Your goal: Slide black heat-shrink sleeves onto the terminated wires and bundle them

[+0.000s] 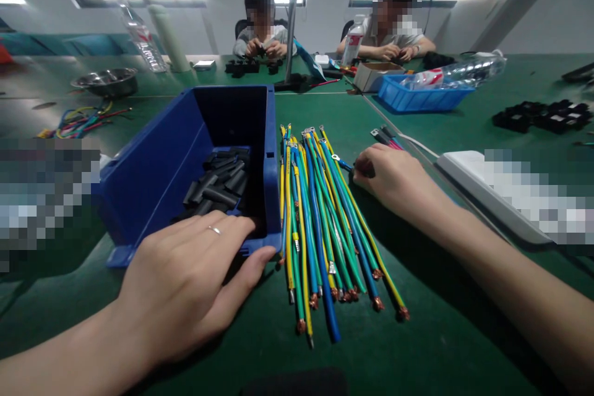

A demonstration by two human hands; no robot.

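Observation:
A blue parts bin (153, 167) stands open towards me with several short black sleeves (223, 189) inside. My left hand (185, 278) is closed over its front lip, fingers inside and thumb on the outer edge; the fingertips are hidden. To the right of the bin lies a bundle of cut wires (320, 216), yellow-green and blue, with metal lugs and bare copper ends. My right hand (394, 176) is closed in a pinch just right of the bundle's far end. From its fingers a short blue wire with a ring lug (341, 163) sticks out to the left.
A white power strip (492, 198) lies right of my right forearm. Farther back are a blue tray (422, 96) with a plastic bottle, black parts (541, 116), a metal bowl (106, 82) and loose wires (83, 117). Two people (262, 37) work across the table.

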